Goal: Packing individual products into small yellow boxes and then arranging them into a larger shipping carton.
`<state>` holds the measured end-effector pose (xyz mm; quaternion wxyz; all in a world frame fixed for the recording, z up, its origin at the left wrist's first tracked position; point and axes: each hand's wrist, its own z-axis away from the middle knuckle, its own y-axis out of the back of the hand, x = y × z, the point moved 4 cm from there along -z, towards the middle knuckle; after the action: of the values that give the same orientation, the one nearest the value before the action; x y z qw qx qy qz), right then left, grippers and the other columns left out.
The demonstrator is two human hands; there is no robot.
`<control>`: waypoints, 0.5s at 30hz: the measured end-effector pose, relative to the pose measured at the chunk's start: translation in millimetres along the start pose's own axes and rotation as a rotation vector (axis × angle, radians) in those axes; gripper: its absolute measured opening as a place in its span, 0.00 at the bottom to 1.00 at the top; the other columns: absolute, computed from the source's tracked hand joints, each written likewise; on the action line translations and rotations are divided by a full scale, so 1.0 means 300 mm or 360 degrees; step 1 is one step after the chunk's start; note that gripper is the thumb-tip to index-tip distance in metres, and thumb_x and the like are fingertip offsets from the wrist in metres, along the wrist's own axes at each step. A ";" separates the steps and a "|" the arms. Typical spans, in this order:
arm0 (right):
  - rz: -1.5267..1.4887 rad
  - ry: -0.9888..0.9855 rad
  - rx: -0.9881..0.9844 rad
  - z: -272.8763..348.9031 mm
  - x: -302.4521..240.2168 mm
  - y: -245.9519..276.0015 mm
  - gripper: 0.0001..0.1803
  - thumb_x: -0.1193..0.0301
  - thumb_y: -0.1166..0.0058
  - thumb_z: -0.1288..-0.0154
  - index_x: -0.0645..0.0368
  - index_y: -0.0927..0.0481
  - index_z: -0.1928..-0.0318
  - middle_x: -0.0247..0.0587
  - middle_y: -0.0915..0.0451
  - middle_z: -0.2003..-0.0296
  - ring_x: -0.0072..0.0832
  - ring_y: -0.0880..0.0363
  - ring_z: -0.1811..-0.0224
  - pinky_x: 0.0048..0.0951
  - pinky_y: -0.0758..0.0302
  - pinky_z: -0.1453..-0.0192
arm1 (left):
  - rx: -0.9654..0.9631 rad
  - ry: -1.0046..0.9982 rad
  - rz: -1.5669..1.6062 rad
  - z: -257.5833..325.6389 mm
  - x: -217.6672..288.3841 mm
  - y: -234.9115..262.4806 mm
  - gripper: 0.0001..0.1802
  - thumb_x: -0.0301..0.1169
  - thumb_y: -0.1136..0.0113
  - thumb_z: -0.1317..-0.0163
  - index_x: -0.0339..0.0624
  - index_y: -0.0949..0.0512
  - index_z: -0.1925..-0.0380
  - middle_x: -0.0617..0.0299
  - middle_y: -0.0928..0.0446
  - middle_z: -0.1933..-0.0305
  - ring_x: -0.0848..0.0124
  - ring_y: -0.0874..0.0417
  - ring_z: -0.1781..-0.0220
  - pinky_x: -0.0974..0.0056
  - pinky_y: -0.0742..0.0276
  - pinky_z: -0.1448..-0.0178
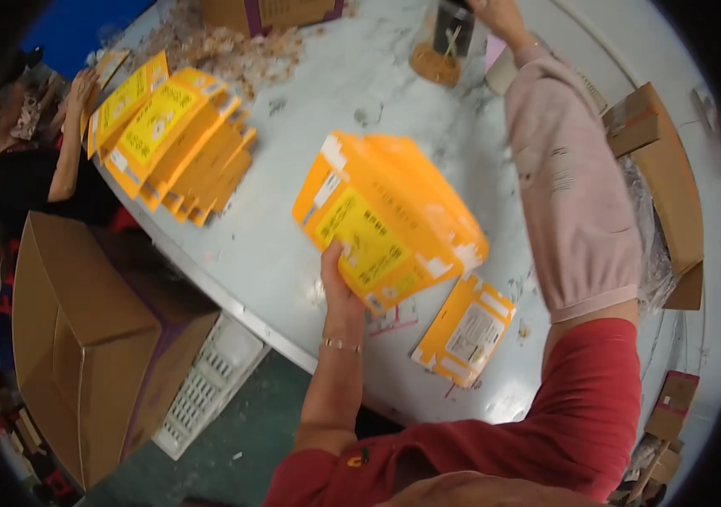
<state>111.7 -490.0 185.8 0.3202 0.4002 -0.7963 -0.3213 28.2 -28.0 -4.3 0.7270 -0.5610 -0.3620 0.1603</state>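
Note:
My left hand (340, 283) is closed round the near edge of some orange and yellow printed cartons (415, 224), tilted above the table, with the thumb on the yellow panel. Beyond them my right arm, in a pale pink oversleeve, stretches to the far side. My right hand (500, 15) is beside the top of a clear container (443, 46) with dark and orange-brown contents and thin sticks; its fingertips are cut off by the picture's edge. One flat orange carton (466, 332) lies on the table below the held ones.
Overlapping orange cartons (179, 139) lie at the table's left edge, near another person's hand (83, 87). Small pale brown pieces (225, 51) are heaped at the back. A large cardboard box (94, 329) stands left of the table by a white plastic crate (208, 384). Another open cardboard box (673, 203) is at right.

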 end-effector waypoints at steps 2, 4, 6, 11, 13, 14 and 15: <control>0.0275 0.0415 0.0108 0.072 -0.121 0.163 0.15 0.64 0.38 0.50 0.60 0.18 0.65 0.52 0.19 0.65 0.41 0.22 0.59 0.37 0.27 0.53 | 0.0356 0.0250 0.0107 0.075 -0.007 0.009 0.28 0.38 0.48 0.39 0.41 0.38 0.40 0.54 0.31 0.41 0.61 0.27 0.42 0.55 0.28 0.40; -0.1618 -0.0525 -0.0550 0.170 -0.302 0.286 0.13 0.66 0.41 0.47 0.62 0.21 0.64 0.44 0.22 0.68 0.39 0.24 0.60 0.34 0.28 0.57 | 0.0304 0.0229 0.0065 -0.005 -0.003 0.085 0.27 0.37 0.47 0.39 0.40 0.37 0.41 0.54 0.30 0.43 0.62 0.26 0.43 0.56 0.26 0.41; -0.1334 -0.0523 -0.0833 0.412 -0.323 0.272 0.41 0.38 0.52 0.43 0.49 0.35 0.36 0.37 0.29 0.44 0.27 0.30 0.47 0.34 0.30 0.49 | 0.0274 0.0290 0.0036 0.018 -0.029 0.064 0.26 0.36 0.47 0.40 0.39 0.36 0.42 0.54 0.29 0.44 0.62 0.25 0.44 0.57 0.25 0.43; -0.2401 -0.1054 -0.1572 0.887 -0.600 0.426 0.47 0.42 0.40 0.50 0.52 0.40 0.34 0.38 0.30 0.43 0.33 0.32 0.46 0.35 0.34 0.42 | -0.0039 0.0312 -0.0142 0.031 -0.031 0.046 0.30 0.31 0.42 0.44 0.36 0.38 0.41 0.50 0.29 0.45 0.61 0.25 0.44 0.58 0.24 0.44; -0.2433 -0.0850 -0.1608 0.967 -0.622 0.551 0.40 0.52 0.40 0.46 0.57 0.38 0.37 0.34 0.29 0.45 0.22 0.30 0.48 0.27 0.31 0.46 | -0.0099 0.0341 -0.0177 0.076 -0.038 -0.007 0.32 0.27 0.40 0.46 0.35 0.39 0.42 0.50 0.29 0.46 0.62 0.24 0.46 0.60 0.22 0.46; -0.2452 -0.0919 -0.1500 0.995 -0.617 0.598 0.41 0.62 0.33 0.51 0.59 0.37 0.38 0.36 0.29 0.46 0.21 0.31 0.46 0.26 0.32 0.44 | -0.0275 0.0238 -0.0390 0.103 -0.030 -0.045 0.33 0.26 0.38 0.48 0.35 0.39 0.42 0.50 0.29 0.46 0.62 0.23 0.47 0.61 0.22 0.47; -0.2450 -0.0967 -0.1459 1.039 -0.605 0.655 0.41 0.62 0.33 0.51 0.59 0.37 0.38 0.36 0.29 0.46 0.21 0.31 0.46 0.26 0.32 0.44 | -0.0456 0.0142 -0.0599 0.139 -0.015 -0.101 0.34 0.26 0.37 0.49 0.34 0.39 0.41 0.50 0.29 0.47 0.63 0.23 0.49 0.62 0.21 0.49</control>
<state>-126.0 -164.3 107.3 -0.0749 0.5502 -0.1588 -0.8164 -9.5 -11.2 26.8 0.6724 -0.5875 -0.4468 -0.0558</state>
